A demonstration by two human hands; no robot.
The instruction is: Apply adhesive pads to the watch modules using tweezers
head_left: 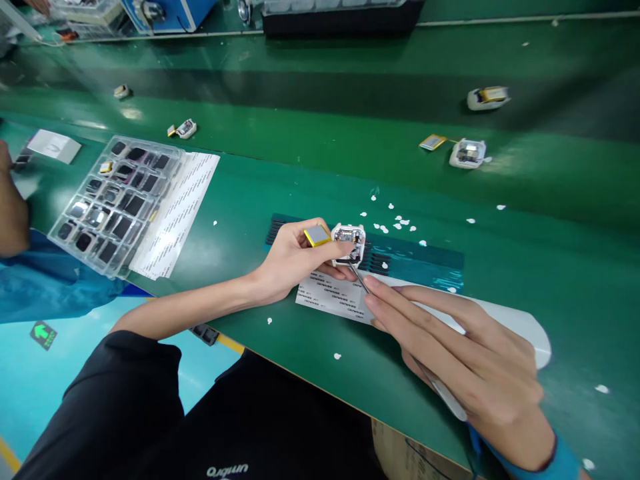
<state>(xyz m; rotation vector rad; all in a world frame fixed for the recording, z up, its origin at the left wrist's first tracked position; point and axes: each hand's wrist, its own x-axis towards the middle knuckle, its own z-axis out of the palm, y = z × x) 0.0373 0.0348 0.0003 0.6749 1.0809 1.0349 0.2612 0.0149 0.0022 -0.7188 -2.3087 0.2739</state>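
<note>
My left hand [295, 260] is closed round a small white device housing [361, 233] with its circuit board exposed, the thumb pressing on the board. A yellow-edged battery [317, 235] rests against the same hand's fingers, beside the housing. In my right hand [465, 347] is a pair of metal tweezers [443, 393], gripped between thumb and fingers. Its thin tip meets the lower edge of the housing. Beneath the hands lie a printed white backing sheet [330, 297] and a teal strip [425, 263] carrying black pieces.
A clear compartment tray [120, 200] with dark parts sits at left, near a co-worker's arm [13, 207]. Further back are open housings with batteries [469, 153] [489, 97] [187, 128]. Small white tabs [400, 220] are scattered about. A blue machine [170, 13] stands at the back.
</note>
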